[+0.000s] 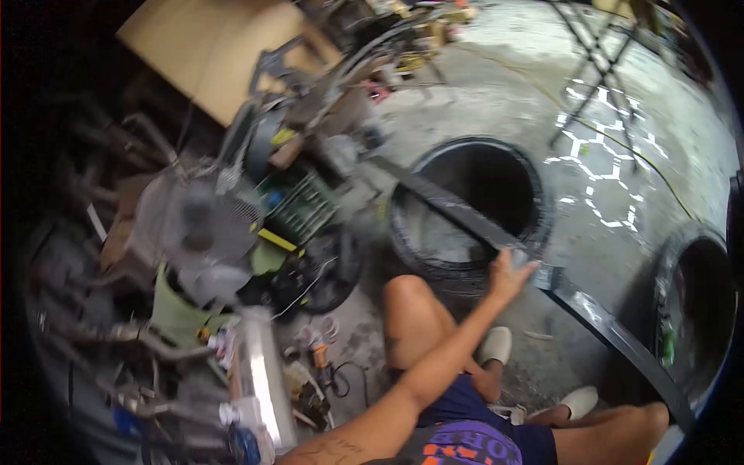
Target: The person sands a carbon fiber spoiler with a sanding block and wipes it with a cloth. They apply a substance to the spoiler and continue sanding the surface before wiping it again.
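Observation:
My left hand (510, 279) reaches forward from the lower left and is closed around a long dark flat bar (457, 213). The bar slants from the upper left, across a round black-rimmed tub (535, 167), down to beside my knee at the lower right. Just right of my hand, a shiny grey band (549, 276) wraps the bar. Motion blur softens the fingers, though the thumb sticks out to the right. My right hand is out of sight.
A second black-rimmed tub (666, 267) stands at the right. Left of my legs lies clutter: a round fan guard (198, 221), a green crate (306, 205) and a shiny metal cylinder (263, 380). A yellow cord (659, 174) crosses the concrete floor near a dark folding stand (593, 58).

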Demonstrator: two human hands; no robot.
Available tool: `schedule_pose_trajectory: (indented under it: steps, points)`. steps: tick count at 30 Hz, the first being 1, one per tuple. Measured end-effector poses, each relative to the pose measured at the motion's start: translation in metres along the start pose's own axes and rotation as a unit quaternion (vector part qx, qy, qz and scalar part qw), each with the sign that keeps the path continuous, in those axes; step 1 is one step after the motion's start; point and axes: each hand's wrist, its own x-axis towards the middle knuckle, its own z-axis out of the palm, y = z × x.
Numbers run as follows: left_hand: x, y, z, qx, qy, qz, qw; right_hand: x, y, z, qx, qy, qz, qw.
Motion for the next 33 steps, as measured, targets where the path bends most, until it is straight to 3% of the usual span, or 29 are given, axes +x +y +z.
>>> schedule_pose_trajectory:
  steps: [2,4,8,10,11,12,14,16,17,20,21,23,25,27,29,30,31,32,33]
  points:
    - [-0.005,-0.023,0.015,-0.059,-0.019,-0.023,0.998,0.017,-0.012,0.02,0.015,-0.039,-0.007,0.999]
    - [-0.008,-0.006,0.011,-0.226,-0.097,-0.16,0.956,0.032,-0.02,0.032,0.047,-0.065,-0.01,0.997]
    - [-0.024,0.004,0.033,-0.319,-0.104,-0.162,0.928,0.078,-0.023,0.055,0.174,-0.105,0.006,0.979]
    - [-0.034,0.024,0.045,-0.3,-0.065,-0.161,0.938,0.113,-0.018,0.068,0.309,-0.137,0.031,0.941]
    - [-0.038,0.031,0.059,-0.343,-0.07,-0.17,0.921,0.132,-0.015,0.076,0.406,-0.155,0.055,0.899]
    - [-0.041,0.032,0.079,-0.386,-0.078,-0.177,0.902,0.152,-0.011,0.084,0.532,-0.173,0.091,0.824]
    - [-0.051,0.029,0.129,-0.25,-0.025,-0.154,0.955,0.189,0.001,0.093,0.753,-0.191,0.171,0.606]
    - [-0.052,0.058,0.13,-0.382,-0.17,-0.236,0.877,0.218,0.005,0.105,0.851,-0.198,0.227,0.43]
    - [-0.054,0.073,0.136,-0.384,-0.168,-0.235,0.877,0.23,0.006,0.112,0.873,-0.204,0.251,0.366]
    - [-0.077,0.078,0.216,-0.297,-0.054,-0.167,0.939,0.256,0.008,0.127,0.892,-0.225,0.296,0.256]
    - [-0.072,0.103,0.199,-0.398,-0.123,-0.278,0.865,0.265,0.005,0.13,0.893,-0.24,0.297,0.239]
    - [-0.061,0.146,0.185,-0.488,-0.185,-0.378,0.765,0.275,0.0,0.133,0.887,-0.278,0.311,0.198]
    - [-0.065,0.155,0.218,-0.39,-0.164,-0.308,0.852,0.282,-0.009,0.128,0.881,-0.305,0.324,0.159]
    - [-0.073,0.158,0.263,-0.292,-0.128,-0.25,0.914,0.28,-0.041,0.112,0.926,-0.177,0.321,0.092]
    - [-0.088,0.15,0.339,-0.227,-0.059,-0.22,0.947,0.32,-0.028,0.072,0.94,-0.146,0.306,0.049]
    - [-0.092,0.147,0.369,-0.202,-0.026,-0.211,0.956,0.335,-0.026,0.051,0.813,-0.231,0.201,0.496]
    - [-0.098,0.138,0.4,-0.183,0.007,-0.207,0.961,0.315,-0.055,0.043,0.696,-0.226,0.173,0.659]
    - [-0.091,0.142,0.386,-0.206,-0.03,-0.233,0.95,0.277,-0.094,0.041,0.522,-0.218,0.145,0.812]
    - [-0.084,0.148,0.37,-0.226,-0.066,-0.259,0.937,0.24,-0.127,0.041,0.32,-0.222,0.134,0.912]
